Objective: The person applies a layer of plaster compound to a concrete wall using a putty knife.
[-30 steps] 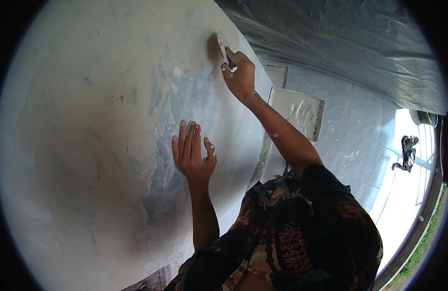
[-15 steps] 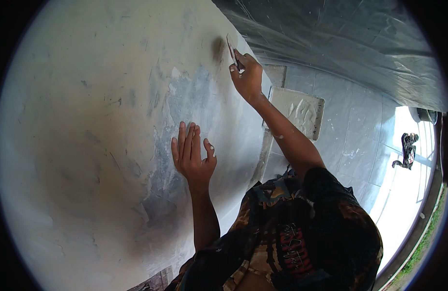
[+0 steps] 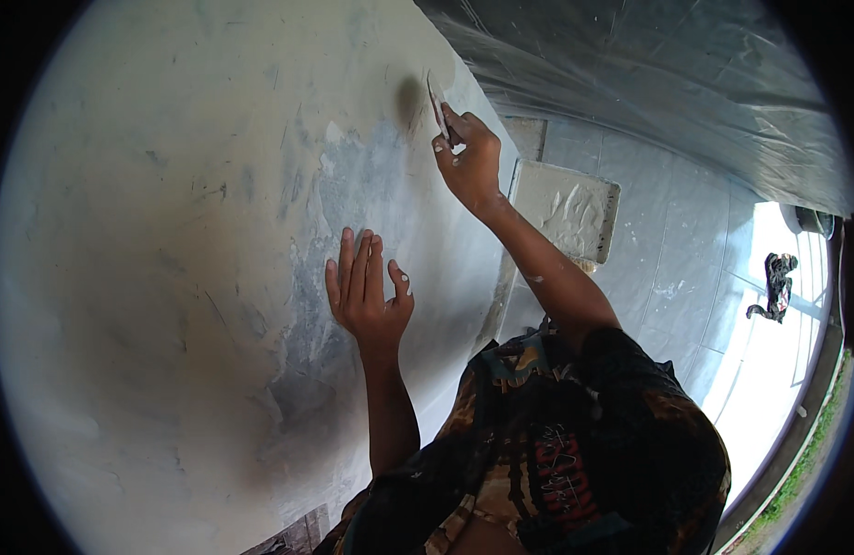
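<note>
My right hand (image 3: 468,157) is closed round the handle of a putty knife (image 3: 436,104), held up by the wall near its right edge. The blade is seen almost edge-on, and I cannot tell whether it touches the surface. A dark shadow falls on the wall just left of it. My left hand (image 3: 370,291), fingers stretched out and spots of white on the thumb, rests against the wall or hovers close to it, holding nothing. Pale, uneven filler covers much of the wall (image 3: 159,268), with a rough grey patch (image 3: 358,185) above and around my left hand.
On the grey tiled floor (image 3: 663,231), right of the wall, sits a shallow tray (image 3: 610,217) of white paste. Plastic sheeting (image 3: 649,83) hangs at the upper right. A crumpled dark item (image 3: 777,287) lies farther right on the bright floor.
My right hand and the putty knife have shifted slightly down and left along the wall. My left hand keeps nearly the same place.
</note>
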A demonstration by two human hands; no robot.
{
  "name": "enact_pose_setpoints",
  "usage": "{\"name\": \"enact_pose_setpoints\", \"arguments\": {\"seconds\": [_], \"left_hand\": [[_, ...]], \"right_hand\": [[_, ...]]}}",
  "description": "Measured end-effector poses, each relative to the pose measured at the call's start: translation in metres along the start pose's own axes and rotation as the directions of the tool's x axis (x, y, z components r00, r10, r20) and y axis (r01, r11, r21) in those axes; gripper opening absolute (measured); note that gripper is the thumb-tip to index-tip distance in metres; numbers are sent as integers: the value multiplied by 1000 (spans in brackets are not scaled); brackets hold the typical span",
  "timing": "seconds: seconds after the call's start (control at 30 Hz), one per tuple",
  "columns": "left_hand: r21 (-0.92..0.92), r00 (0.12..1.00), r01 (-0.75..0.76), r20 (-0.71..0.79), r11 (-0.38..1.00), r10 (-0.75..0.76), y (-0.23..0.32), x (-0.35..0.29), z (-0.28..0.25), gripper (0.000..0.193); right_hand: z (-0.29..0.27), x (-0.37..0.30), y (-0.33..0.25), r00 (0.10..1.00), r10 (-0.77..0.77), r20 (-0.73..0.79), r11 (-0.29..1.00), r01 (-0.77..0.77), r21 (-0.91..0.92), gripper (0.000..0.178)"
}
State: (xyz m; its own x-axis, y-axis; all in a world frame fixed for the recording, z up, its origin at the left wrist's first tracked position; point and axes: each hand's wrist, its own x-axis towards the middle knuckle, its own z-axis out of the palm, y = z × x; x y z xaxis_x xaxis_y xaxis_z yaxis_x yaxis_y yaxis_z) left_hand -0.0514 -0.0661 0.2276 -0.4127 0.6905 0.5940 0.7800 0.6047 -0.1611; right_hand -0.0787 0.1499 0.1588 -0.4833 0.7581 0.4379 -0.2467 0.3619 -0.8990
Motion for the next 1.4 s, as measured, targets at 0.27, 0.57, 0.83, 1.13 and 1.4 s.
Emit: {"name": "enact_pose_setpoints", "arguments": {"seconds": [0.27,0.57,0.83,1.13,1.4], "left_hand": [[4,1000,17,6,1000,-17,-1,-4,3,33],[17,1000,4,-10,1000,-4,0,-2,5,32],[23,1000,14,4,1000,-14,-2,-4,5,31],[28,1000,-2,-3,1000,2,0,-1,6,32],[28,1000,21,5,999,-21,-3,-5,1,32]], "right_hand": [[24,-25,5,993,-50,106,998,55,-40,53],[2,28,14,999,39,1,999,-39,-25,47],[22,-50,-4,987,-79,142,997,81,-9,55],[15,23,15,999,0,-32,997,-2,-71,51],[17,-63,-7,986,-98,131,991,86,98,55]]}}
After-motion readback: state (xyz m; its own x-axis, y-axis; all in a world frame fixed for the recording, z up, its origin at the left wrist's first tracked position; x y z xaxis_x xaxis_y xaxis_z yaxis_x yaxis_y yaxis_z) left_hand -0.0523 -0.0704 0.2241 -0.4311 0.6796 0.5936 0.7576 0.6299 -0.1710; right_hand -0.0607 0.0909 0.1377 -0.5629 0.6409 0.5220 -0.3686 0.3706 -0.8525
